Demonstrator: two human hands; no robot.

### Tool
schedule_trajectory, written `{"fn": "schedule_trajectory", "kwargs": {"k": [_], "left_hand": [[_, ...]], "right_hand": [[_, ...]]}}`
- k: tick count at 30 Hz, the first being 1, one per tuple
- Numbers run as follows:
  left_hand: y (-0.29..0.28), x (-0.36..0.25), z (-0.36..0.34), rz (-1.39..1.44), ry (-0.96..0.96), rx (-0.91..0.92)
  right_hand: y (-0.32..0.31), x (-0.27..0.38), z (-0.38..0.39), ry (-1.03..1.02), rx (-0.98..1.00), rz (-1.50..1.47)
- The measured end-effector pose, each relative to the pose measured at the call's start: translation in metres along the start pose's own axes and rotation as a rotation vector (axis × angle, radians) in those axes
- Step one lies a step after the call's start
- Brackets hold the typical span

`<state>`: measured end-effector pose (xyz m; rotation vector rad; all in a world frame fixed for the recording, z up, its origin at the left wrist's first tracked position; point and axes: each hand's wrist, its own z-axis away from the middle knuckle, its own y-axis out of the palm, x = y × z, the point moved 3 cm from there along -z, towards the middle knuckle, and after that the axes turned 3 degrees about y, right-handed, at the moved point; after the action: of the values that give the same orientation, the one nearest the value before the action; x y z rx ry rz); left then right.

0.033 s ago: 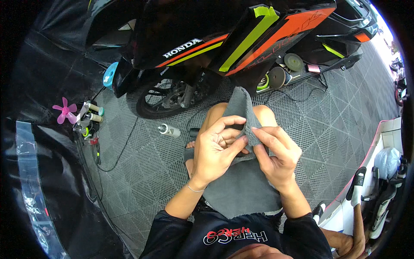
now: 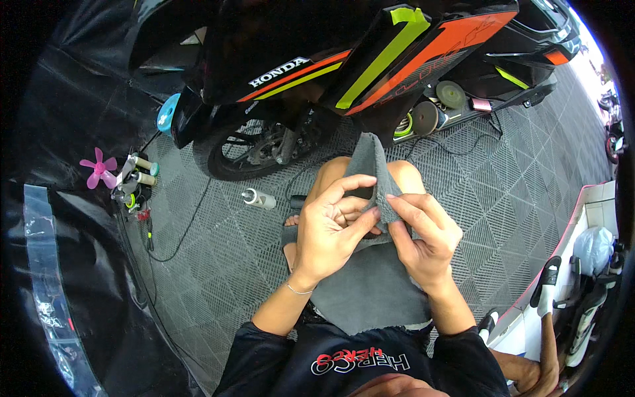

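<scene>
A grey cloth (image 2: 370,291) with a fuzzy, ragged edge lies over my lap, and a fold of it stands raised between my hands. My left hand (image 2: 331,231) pinches the edge of this fold between thumb and fingers. From the other side, my right hand (image 2: 426,235) grips the same fold by thumb and forefinger, close to the left fingertips. The fold partly hides some of my left fingers. Both hands are above my knees.
Ahead stands a black motorbike (image 2: 291,40) with orange and green stripes. A white bottle (image 2: 259,199) stands on the grey tiled floor (image 2: 238,258). Left are a pink fan (image 2: 99,169) and several bottles; polishing pads (image 2: 451,96) lie at right. Another person's leg (image 2: 549,351) shows lower right.
</scene>
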<state>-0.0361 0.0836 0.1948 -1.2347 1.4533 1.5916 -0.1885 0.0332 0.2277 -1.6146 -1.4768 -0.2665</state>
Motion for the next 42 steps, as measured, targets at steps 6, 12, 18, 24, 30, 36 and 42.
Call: {"fn": "schedule_trajectory", "kwargs": {"k": [6, 12, 18, 24, 30, 36, 42], "left_hand": [[0.005, -0.006, 0.011, -0.178, -0.051, 0.084], [-0.006, -0.060, 0.010, -0.913, 0.580, 0.346], [0.020, -0.086, -0.030, -0.974, 0.595, 0.969], [0.032, -0.165, -0.057, -0.792, 0.604, 0.584], [0.050, -0.194, -0.054, -0.415, 1.213, 0.433], [0.041, -0.144, -0.009, -0.375, 1.024, 0.698], [0.021, -0.009, 0.092, -0.264, 0.274, 0.843]], "right_hand": [[-0.002, -0.002, 0.003, 0.042, 0.130, 0.106], [-0.027, 0.000, 0.012, 0.006, 0.467, -0.114], [-0.088, 0.034, -0.023, -0.177, 0.643, -0.501], [-0.180, 0.020, -0.078, -0.184, -0.010, -0.090], [-0.201, 0.026, -0.093, -0.460, -0.287, -0.156], [-0.218, 0.022, -0.067, -0.578, 0.845, -0.569], [-0.147, -0.048, 0.068, 0.126, 1.150, -0.855]]}}
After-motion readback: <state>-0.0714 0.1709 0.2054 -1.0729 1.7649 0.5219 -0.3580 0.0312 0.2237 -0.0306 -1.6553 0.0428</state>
